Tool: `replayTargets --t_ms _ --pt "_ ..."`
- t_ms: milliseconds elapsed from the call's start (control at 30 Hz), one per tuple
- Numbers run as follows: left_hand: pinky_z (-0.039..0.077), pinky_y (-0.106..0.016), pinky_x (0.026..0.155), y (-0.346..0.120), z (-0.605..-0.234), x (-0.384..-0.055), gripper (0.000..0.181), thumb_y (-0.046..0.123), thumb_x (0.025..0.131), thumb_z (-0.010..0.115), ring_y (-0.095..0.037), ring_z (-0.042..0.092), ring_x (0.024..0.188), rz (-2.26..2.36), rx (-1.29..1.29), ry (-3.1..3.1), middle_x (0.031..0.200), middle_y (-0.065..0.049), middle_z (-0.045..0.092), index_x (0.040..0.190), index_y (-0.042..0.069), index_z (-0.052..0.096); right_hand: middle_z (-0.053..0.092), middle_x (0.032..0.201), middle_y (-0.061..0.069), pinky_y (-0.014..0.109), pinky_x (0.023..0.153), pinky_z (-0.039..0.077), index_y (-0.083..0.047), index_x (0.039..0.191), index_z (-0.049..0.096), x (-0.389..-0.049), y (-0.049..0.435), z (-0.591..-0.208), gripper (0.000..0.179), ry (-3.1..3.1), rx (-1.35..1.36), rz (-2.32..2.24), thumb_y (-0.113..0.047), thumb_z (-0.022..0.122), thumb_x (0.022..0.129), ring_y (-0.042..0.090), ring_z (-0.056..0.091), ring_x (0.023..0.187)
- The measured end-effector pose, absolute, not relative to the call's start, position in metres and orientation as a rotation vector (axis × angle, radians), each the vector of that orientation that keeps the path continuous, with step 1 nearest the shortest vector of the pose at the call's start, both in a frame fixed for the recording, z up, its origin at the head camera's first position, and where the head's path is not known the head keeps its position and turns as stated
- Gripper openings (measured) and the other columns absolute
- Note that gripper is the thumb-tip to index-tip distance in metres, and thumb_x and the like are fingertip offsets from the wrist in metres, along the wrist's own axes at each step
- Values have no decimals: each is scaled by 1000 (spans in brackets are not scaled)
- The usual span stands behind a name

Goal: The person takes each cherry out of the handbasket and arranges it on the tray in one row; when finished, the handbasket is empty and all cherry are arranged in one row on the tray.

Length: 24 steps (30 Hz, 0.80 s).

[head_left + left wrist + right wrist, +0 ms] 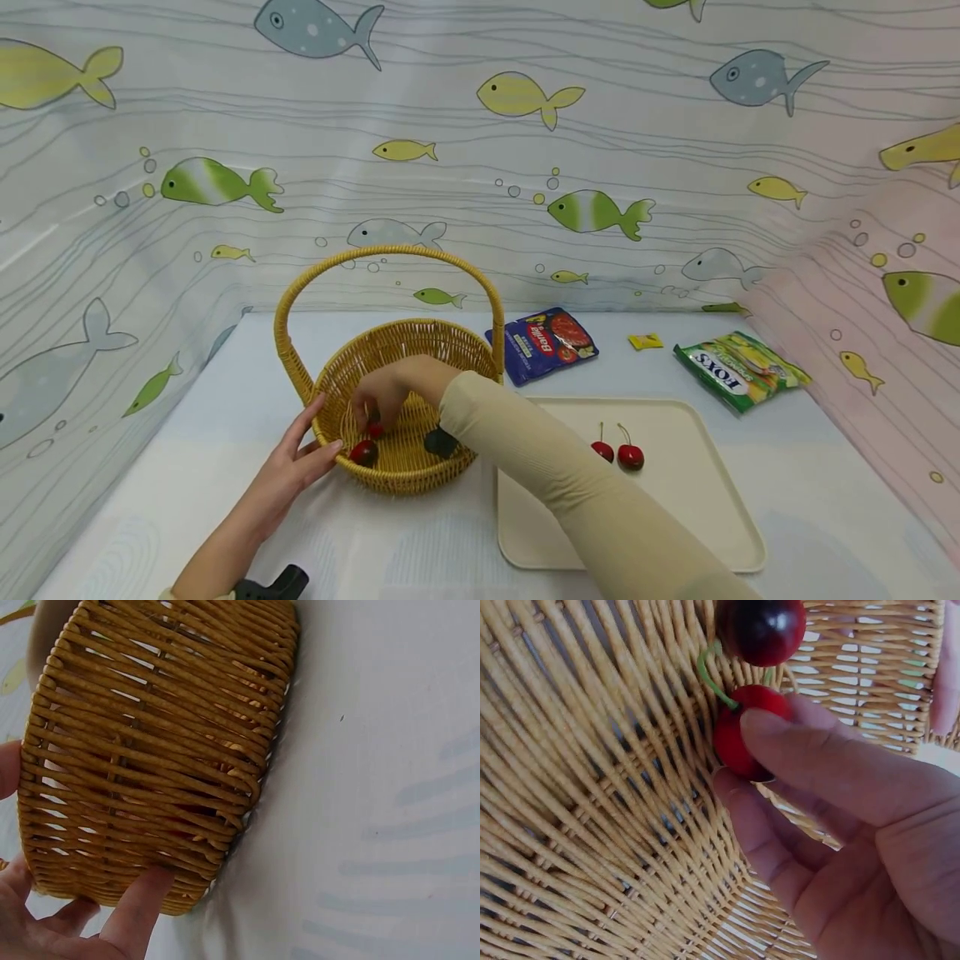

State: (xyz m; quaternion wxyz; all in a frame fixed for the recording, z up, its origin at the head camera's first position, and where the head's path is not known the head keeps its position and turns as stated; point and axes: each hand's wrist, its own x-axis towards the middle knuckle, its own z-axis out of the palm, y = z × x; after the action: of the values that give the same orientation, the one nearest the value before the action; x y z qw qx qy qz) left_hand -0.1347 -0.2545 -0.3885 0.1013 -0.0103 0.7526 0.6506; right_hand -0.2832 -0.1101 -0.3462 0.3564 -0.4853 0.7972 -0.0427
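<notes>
A golden wicker basket (405,482) with a tall arched handle stands at centre left. My right hand (386,392) reaches down inside it. In the right wrist view, thumb and fingers pinch a red cherry (731,742) with a green stem. Beside it inside the basket is a darker red cherry (761,630). My left hand (288,471) holds the basket's near left rim. In the left wrist view, a finger (142,900) presses the woven outer wall. Two stemmed cherries (631,457) lie together on a cream tray (675,517), partly behind the right sleeve.
Behind the tray lie a blue Barilla pouch (551,346), a small yellow packet (645,341) and a green Fox's bag (741,371). The right forearm sleeve (570,483) crosses over the tray. Fish-patterned cloth (480,192) hangs behind the white table.
</notes>
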Motion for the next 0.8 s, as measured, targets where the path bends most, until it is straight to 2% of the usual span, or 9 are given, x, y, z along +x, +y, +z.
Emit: replayTargets --t_ms 200,333,433,667,800 --pt "45 -23 89 -252 -388 -135 77 16 96 52 -49 13 133 1914 -19 2223 152 -15 -15 151 22 0 61 99 -4 17 70 48 -11 104 65 -286 -101 -342 28 2054 -1229 -220 -1 73 78 7 57 89" --pt "45 -22 88 -252 -389 -136 77 16 95 52 -49 14 133 1910 -21 2228 152 -15 -16 151 22 0 61 96 0 21 66 50 -8 107 63 -286 -88 -326 30 2069 -1235 -350 -2 72 79 11 59 81" --pt "45 -22 89 -251 -390 -137 77 16 95 53 -49 14 133 1906 -28 2234 152 -14 -16 151 22 0 60 97 0 22 67 50 -8 110 63 -285 -76 -312 31 2105 -1270 -420 -4 72 80 12 59 81" --pt "45 -24 89 -251 -389 -137 77 17 95 53 -49 14 132 1893 -32 2254 152 -15 -16 151 22 0 59 101 -4 18 75 47 -11 113 64 -274 -40 -288 34 2177 -1410 -498 -10 74 80 8 55 92" --pt "45 -21 87 -253 -388 -136 77 16 95 53 -50 13 132 1893 -35 2256 151 -15 -18 151 21 -1 58 101 -2 19 75 48 -9 112 64 -266 -17 -282 33 2158 -1444 -588 -8 72 81 9 58 86"
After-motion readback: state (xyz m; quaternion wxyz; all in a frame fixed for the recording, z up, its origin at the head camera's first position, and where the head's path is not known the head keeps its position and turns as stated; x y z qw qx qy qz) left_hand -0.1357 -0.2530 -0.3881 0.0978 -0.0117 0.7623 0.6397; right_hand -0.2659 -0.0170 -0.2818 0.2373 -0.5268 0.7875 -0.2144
